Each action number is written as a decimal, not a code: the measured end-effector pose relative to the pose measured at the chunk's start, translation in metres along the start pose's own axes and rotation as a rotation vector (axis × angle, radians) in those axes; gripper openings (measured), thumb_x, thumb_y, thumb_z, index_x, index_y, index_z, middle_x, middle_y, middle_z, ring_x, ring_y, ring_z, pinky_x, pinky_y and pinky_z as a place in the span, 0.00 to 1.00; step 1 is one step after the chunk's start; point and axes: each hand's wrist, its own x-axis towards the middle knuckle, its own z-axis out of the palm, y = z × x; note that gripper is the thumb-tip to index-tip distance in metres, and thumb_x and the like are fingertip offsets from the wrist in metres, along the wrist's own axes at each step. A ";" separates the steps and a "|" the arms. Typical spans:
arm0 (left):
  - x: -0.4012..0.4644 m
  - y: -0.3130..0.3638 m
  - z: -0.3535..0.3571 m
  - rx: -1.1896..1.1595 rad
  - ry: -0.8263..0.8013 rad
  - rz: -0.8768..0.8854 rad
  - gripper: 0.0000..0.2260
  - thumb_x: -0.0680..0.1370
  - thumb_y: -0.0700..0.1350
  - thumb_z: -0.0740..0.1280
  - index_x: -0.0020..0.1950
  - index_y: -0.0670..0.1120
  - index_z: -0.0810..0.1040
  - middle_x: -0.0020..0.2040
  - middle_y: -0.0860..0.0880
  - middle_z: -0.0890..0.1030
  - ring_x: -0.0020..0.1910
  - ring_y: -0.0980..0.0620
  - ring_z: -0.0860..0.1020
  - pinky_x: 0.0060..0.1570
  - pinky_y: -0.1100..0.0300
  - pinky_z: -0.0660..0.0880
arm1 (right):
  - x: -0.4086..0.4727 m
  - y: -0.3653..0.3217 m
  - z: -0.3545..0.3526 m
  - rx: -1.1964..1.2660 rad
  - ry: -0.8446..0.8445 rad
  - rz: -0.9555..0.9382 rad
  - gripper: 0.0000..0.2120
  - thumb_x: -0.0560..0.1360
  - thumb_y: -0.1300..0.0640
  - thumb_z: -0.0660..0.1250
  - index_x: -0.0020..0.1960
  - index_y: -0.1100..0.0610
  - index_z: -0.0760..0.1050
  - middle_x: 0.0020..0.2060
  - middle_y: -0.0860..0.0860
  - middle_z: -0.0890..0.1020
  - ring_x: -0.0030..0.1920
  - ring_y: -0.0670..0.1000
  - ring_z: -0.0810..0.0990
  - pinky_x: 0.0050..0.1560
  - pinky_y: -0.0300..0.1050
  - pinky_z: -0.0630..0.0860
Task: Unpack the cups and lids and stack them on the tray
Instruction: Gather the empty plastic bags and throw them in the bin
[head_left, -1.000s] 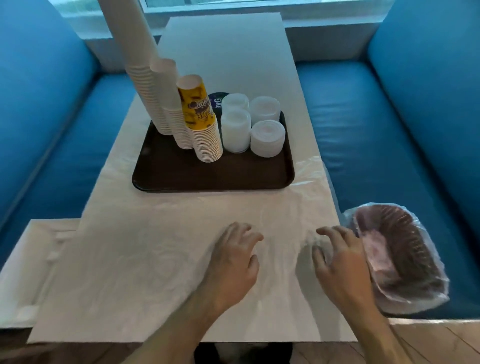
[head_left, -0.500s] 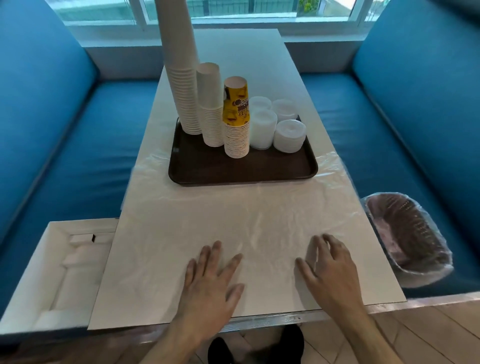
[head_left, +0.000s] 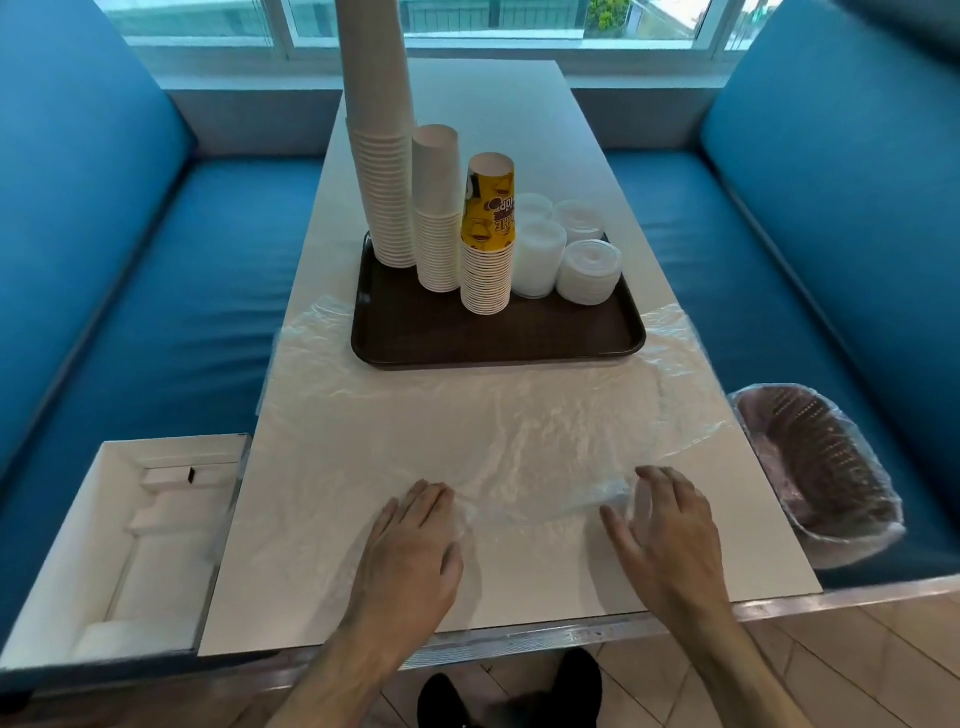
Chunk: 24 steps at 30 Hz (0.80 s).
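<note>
A dark brown tray (head_left: 498, 338) sits mid-table. On it stand a very tall stack of white cups (head_left: 378, 156), a shorter white cup stack (head_left: 437, 218), a stack topped by a yellow printed cup (head_left: 488, 244), and stacks of white lids (head_left: 589, 273). A clear plastic wrapper (head_left: 519, 431) lies spread over the near table. My left hand (head_left: 410, 556) rests on the wrapper with its fingers bent at the plastic's edge. My right hand (head_left: 665, 530) lies on the wrapper's gathered edge, its fingers curved over the plastic.
A white cardboard box (head_left: 119, 545) with an insert sits on the left bench. A waste basket (head_left: 815, 467) lined with clear plastic stands on the right bench. Blue benches flank the white table (head_left: 519, 130); a window runs along the far end.
The view has tilted up and shifted. Both hands have drawn the wrapper's near edge toward me, bunching the plastic between them.
</note>
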 end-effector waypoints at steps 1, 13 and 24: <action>0.000 0.001 -0.001 -0.022 0.030 0.003 0.27 0.80 0.51 0.52 0.80 0.46 0.63 0.80 0.52 0.63 0.80 0.55 0.56 0.75 0.63 0.41 | 0.002 -0.004 -0.004 0.057 0.011 0.021 0.26 0.77 0.47 0.70 0.70 0.57 0.71 0.66 0.55 0.76 0.65 0.56 0.72 0.65 0.55 0.71; 0.004 0.014 -0.007 -0.200 0.102 0.189 0.22 0.79 0.49 0.60 0.72 0.46 0.75 0.71 0.56 0.74 0.71 0.64 0.64 0.74 0.72 0.50 | 0.047 -0.015 -0.033 0.802 -0.245 0.461 0.20 0.74 0.67 0.73 0.62 0.55 0.75 0.40 0.58 0.84 0.39 0.54 0.83 0.41 0.46 0.81; 0.023 0.078 0.030 0.175 -0.090 0.133 0.24 0.78 0.60 0.56 0.70 0.54 0.76 0.74 0.47 0.74 0.74 0.45 0.71 0.68 0.47 0.58 | 0.021 0.031 -0.058 0.527 -0.175 0.395 0.15 0.74 0.62 0.74 0.55 0.47 0.75 0.35 0.52 0.85 0.41 0.55 0.85 0.48 0.57 0.82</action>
